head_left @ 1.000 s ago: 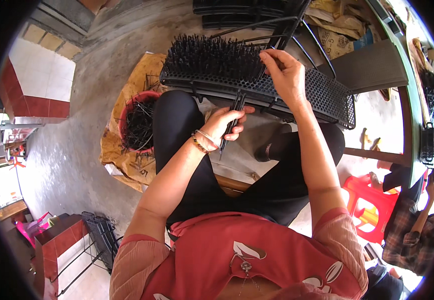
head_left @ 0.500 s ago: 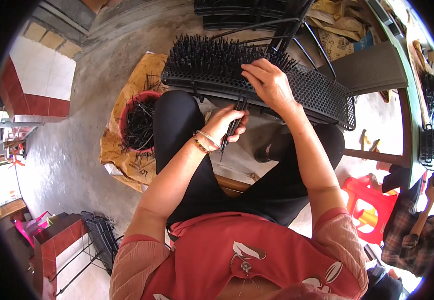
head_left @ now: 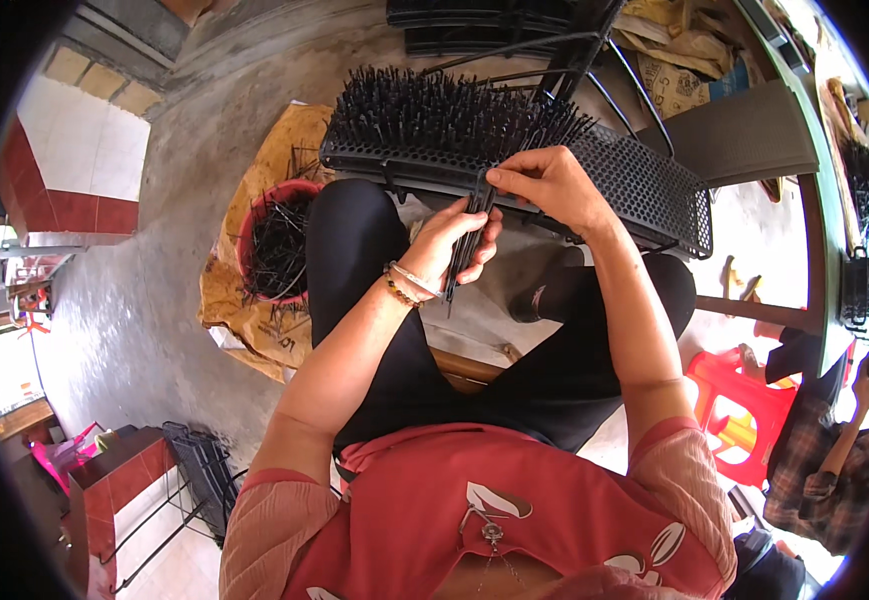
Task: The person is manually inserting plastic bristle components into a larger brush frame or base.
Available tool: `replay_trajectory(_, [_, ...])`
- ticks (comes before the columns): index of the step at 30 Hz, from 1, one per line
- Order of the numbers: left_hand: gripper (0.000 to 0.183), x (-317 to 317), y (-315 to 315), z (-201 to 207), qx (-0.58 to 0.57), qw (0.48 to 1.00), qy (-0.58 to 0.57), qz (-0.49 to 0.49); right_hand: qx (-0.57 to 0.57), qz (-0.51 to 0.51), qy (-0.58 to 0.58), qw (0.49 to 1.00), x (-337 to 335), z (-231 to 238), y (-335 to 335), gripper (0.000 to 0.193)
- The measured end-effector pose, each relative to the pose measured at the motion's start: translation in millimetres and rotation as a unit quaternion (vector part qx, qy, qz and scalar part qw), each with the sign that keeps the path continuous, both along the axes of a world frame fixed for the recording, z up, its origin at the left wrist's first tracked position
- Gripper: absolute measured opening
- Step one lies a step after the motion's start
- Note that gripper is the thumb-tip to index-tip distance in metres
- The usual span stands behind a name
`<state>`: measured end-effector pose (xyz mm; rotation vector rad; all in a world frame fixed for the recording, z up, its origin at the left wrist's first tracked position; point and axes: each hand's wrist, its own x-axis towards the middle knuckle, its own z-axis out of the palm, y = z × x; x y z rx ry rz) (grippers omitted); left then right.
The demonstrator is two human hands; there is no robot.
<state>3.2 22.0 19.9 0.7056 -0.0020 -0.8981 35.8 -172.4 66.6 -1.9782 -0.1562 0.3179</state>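
My left hand [head_left: 446,245] is closed round a small bundle of thin black strips [head_left: 468,235], held upright between my knees. At the bundle's upper end my right hand [head_left: 557,188] pinches thumb and fingers together on the tip of a strip. Just beyond both hands lies a long black perforated rack [head_left: 634,185]. Its left and middle part is crowded with upright black strips [head_left: 424,110], while bare holes show on its right part.
To my left a red basin [head_left: 250,225] of loose black strips sits on a brown paper sack [head_left: 239,315]. A metal frame [head_left: 644,85] stands behind the rack. A red plastic stool [head_left: 739,400] and another person in a plaid shirt [head_left: 804,500] are at the right.
My right hand has come down and back from the strips standing in the rack to the top of the bundle. My left hand stays nearly in place.
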Motion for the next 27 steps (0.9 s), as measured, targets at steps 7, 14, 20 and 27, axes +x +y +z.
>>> replay_trajectory(7, [0.023,0.7,-3.2,-1.8,0.017,1.000,0.006,-0.020,0.087,-0.114,-0.046,0.989,4.1,3.5,-10.9,0.023])
replay_trajectory(14, [0.024,2.1,-2.8,-4.7,0.053,0.998,0.003,-0.034,0.140,-0.194,-0.125,0.963,11.4,8.8,-16.2,0.024])
replay_trajectory(20, [0.025,1.6,-2.9,-6.1,0.073,0.997,0.001,-0.040,0.151,-0.222,-0.167,0.949,14.9,1.2,-10.9,0.021])
replay_trajectory(27, [0.024,0.8,-2.0,-5.7,0.072,0.997,0.000,-0.041,0.086,-0.224,-0.189,0.952,16.5,-2.3,-9.8,0.020])
